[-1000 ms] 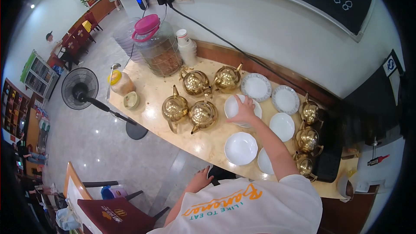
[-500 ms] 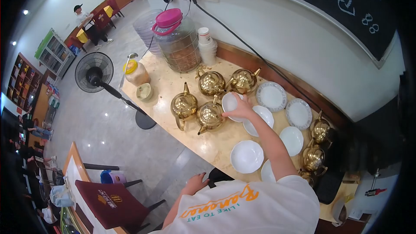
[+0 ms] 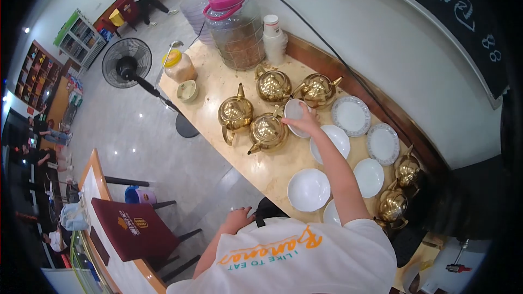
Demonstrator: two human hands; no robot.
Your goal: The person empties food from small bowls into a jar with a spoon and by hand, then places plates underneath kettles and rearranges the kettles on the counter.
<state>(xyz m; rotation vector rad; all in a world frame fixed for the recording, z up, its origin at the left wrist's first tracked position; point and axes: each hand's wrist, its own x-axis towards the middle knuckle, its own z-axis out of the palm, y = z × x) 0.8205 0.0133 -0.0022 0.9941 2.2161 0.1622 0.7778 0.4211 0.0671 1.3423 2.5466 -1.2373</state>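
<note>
My right hand (image 3: 306, 122) grips the rim of a small white bowl (image 3: 295, 113), which is tilted beside the gold teapots. Right of that bowl, partly behind my forearm, is another white bowl (image 3: 336, 140). Nearer the front edge sits a wider white bowl (image 3: 308, 190), with a pale bowl (image 3: 369, 178) to its right. Two patterned plates, one (image 3: 351, 116) and another (image 3: 383, 144), lie toward the wall. My left hand (image 3: 238, 219) rests low by dark cloth near the table's front edge, fingers extended and nothing visible in it.
Several gold teapots (image 3: 268, 132) stand on the wooden table (image 3: 210, 90), more at its right end. A pink-lidded jar (image 3: 235, 35), paper cups (image 3: 274, 43) and a yellow-lidded jar (image 3: 178, 66) stand farther left. A fan (image 3: 127, 63), a red chair (image 3: 133, 230) and distant people are beyond.
My right hand has lifted the small bowl off the bowl beneath and moved it left toward the teapots. The view has shifted. My left hand stays low.
</note>
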